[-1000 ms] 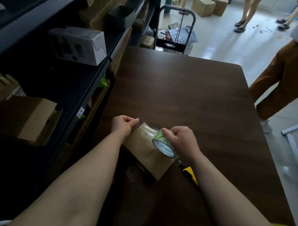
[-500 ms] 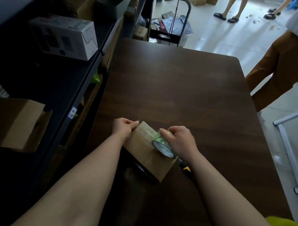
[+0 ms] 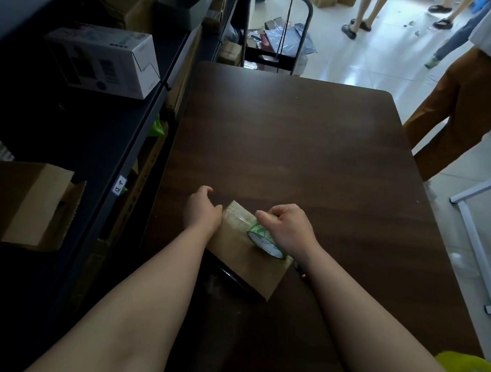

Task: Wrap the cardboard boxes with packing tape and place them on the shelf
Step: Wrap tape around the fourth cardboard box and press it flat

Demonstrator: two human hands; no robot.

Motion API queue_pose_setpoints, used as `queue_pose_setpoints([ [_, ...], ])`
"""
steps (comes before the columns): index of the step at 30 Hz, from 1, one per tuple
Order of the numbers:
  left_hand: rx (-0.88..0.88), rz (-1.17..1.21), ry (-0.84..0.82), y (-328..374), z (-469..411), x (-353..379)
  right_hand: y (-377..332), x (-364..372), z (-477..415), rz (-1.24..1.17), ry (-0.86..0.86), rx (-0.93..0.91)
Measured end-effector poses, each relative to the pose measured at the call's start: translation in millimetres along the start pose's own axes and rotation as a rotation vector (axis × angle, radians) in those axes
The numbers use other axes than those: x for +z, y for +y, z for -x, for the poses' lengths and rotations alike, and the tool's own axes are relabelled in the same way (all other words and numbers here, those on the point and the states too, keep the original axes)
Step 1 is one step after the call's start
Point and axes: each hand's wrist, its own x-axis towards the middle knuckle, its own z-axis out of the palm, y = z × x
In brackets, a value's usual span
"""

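Observation:
A small brown cardboard box [image 3: 249, 266] lies at the near left of the dark wooden table [image 3: 296, 148]. My right hand [image 3: 289, 228] grips a roll of clear packing tape [image 3: 263, 238] with a green-printed core, resting on the box top. A shiny strip of tape [image 3: 237, 215] runs from the roll to the box's far corner. My left hand [image 3: 201, 209] sits at that far left corner, thumb on the box edge, its fingers curled over the corner.
A dark metal shelf [image 3: 146, 119] runs along the left, holding a white printed box [image 3: 103, 60] and an open cardboard box [image 3: 32, 204]. A yellow utility knife [image 3: 302, 272] peeks out beside my right wrist. A trolley [image 3: 279, 32] stands beyond the table. A person in brown trousers [image 3: 461, 111] stands at the right.
My right hand has drawn the tape roll a little nearer along the box top, leaving more tape laid down. My left hand has shifted from pinching the tape end to holding the corner.

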Motion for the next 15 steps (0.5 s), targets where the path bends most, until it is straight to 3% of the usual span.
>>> queue_pose_setpoints([
  [2,0.131,-0.016,0.058,-2,10,2,1,-1,-1,-0.023,0.004,0.001],
  [5,0.269,-0.058,-0.011,-10,31,10,-2,-4,1,-0.033,-0.029,0.003],
  [9,0.246,-0.135,-0.006,-22,45,18,5,-13,8,-0.116,-0.042,0.008],
  [15,0.171,-0.155,0.073,-20,46,22,46,-49,36,0.017,0.092,-0.004],
])
